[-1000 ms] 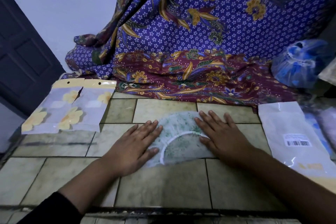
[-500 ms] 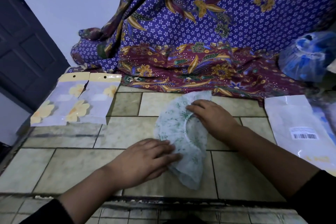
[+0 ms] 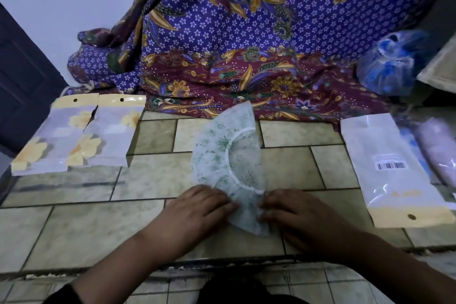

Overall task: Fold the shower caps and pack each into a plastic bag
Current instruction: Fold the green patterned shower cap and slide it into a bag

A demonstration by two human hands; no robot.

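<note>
A thin white shower cap (image 3: 222, 155) with a green leaf print lies folded in a half-moon on the tiled counter, its long axis running away from me. My left hand (image 3: 199, 207) pinches its near end from the left. On the same end, from the right, my right hand (image 3: 293, 212) pinches the cap. Two plastic bags with yellow flowers (image 3: 76, 136) lie flat at the far left. A stack of white plastic bags with a barcode label (image 3: 389, 165) lies at the right.
A purple and maroon batik cloth (image 3: 246, 57) hangs along the back of the counter. A knotted blue bag (image 3: 392, 64) sits at the back right. Lilac and blue rolled things (image 3: 439, 153) lie at the right edge. The counter's front edge (image 3: 172, 266) is near my body.
The cap was turned from lying crosswise to lying lengthwise away from me. Both hands moved from its flanks to its near end, the right one coming back from the far end.
</note>
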